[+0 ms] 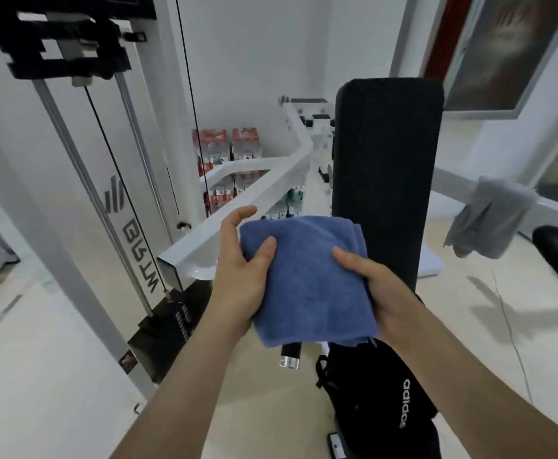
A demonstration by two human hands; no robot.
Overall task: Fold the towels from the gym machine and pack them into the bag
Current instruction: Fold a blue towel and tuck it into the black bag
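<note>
Both my hands hold the folded blue towel at chest height in front of the machine's black pad. My left hand grips its left edge with the thumb pressed on top and one finger lifted clear. My right hand pinches the right edge, thumb on top, with the fingers hidden beneath the cloth. The towel looks folded into a thick square, its layers showing at the far right corner and its near edge hanging just above the black bag on the floor below. As I judge it, the fold is nearly finished and the packing comes next. To do it well, I should square the loose layers at the right corner so none slips out, keep both thumbs firm on top so the stack stays flat, and lower it level to the bag instead of dropping it. I cannot tell from here whether the bag's mouth is open, so one hand may have to let go and part it. A grey towel hangs over a white bar of the machine well off to my right, not yet folded.
</note>
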